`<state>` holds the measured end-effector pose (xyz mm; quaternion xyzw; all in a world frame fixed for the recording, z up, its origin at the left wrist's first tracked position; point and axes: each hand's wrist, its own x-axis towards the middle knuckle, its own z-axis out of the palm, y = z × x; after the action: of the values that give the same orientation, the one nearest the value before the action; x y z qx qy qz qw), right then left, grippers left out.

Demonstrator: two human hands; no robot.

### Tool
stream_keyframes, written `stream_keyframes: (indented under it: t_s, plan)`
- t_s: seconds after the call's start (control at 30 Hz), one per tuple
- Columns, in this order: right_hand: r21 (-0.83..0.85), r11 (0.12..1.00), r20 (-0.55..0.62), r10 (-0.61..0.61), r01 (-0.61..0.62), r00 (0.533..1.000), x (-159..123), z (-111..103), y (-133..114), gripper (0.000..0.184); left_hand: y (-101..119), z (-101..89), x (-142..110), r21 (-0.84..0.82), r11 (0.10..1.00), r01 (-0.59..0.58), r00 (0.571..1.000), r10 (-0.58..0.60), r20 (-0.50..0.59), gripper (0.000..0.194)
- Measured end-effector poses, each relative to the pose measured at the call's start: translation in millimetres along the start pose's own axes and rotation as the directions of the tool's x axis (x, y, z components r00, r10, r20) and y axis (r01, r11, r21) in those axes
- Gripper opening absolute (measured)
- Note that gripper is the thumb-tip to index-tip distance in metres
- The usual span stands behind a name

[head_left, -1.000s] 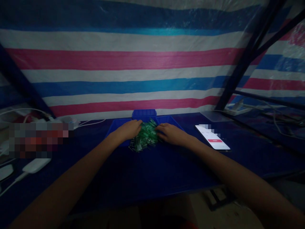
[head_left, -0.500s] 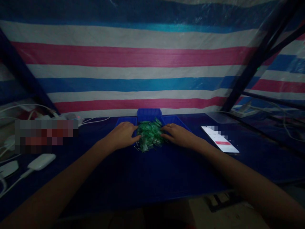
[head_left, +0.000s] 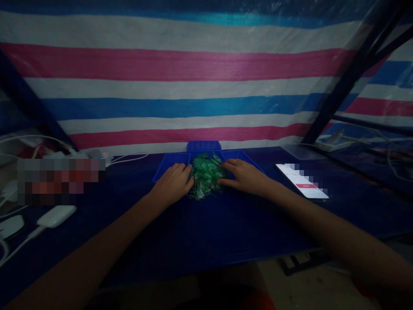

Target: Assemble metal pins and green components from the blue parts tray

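Fingers of the left hand (head_left: 172,183) lay loosely bent and open, thumb apart from the rest, at the left edge of a heap of green pieces (head_left: 208,174). Right hand (head_left: 243,174) likewise open, curved, its fingertips at the heap's right edge, thumb nearer the bottom of the frame. Could not tell whether either hand pinched any single piece. Heap sat just below the centre of the frame, between the two hands; pieces looked thin and partly see-through, too small to make out one by one.

Three blue bins stood about it: the left bin (head_left: 167,161) beside the left hand, the right bin (head_left: 238,156) behind the right hand, the rear bin (head_left: 204,146) beyond the heap, near the striped sheet (head_left: 193,64). All rested on a dark blue table (head_left: 206,237). A lit phone (head_left: 301,181) lay right of centre; a white charger (head_left: 57,216), lower left.
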<state>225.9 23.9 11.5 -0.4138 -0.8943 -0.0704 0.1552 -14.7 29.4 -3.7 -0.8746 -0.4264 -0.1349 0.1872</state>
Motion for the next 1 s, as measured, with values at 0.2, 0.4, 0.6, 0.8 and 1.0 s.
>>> stream_keyframes:
  t_s: [0.2,0.4,0.6,0.8,1.0]
  plan:
    - [-0.087,0.986,-0.010,-0.143,0.142,0.990,-1.1,-1.2,-12.1,0.032,5.3,1.8,0.8,0.045,0.998,0.041,0.998,-0.039,-0.057,0.034]
    - [-0.087,0.985,-0.031,-0.155,0.152,0.987,0.0,2.1,-14.6,0.022,13.4,-22.3,-3.2,0.056,0.984,-0.170,0.961,0.178,-0.210,0.026]
    - [0.042,0.994,0.003,-0.104,0.104,0.995,-0.8,1.7,-5.9,0.021,34.8,-31.7,-11.4,-0.023,0.909,-0.416,0.899,0.407,-0.160,0.029]
    - [0.165,0.984,0.011,-0.073,0.070,0.997,-0.5,-3.0,-1.9,0.019,36.9,-22.3,-13.9,-0.097,0.886,-0.454,0.890,0.455,-0.016,0.026]
    - [0.169,0.982,0.029,-0.096,0.089,0.995,-0.1,-3.5,-2.4,0.018,38.1,-26.3,-15.1,-0.142,0.905,-0.401,0.913,0.407,0.014,0.026]
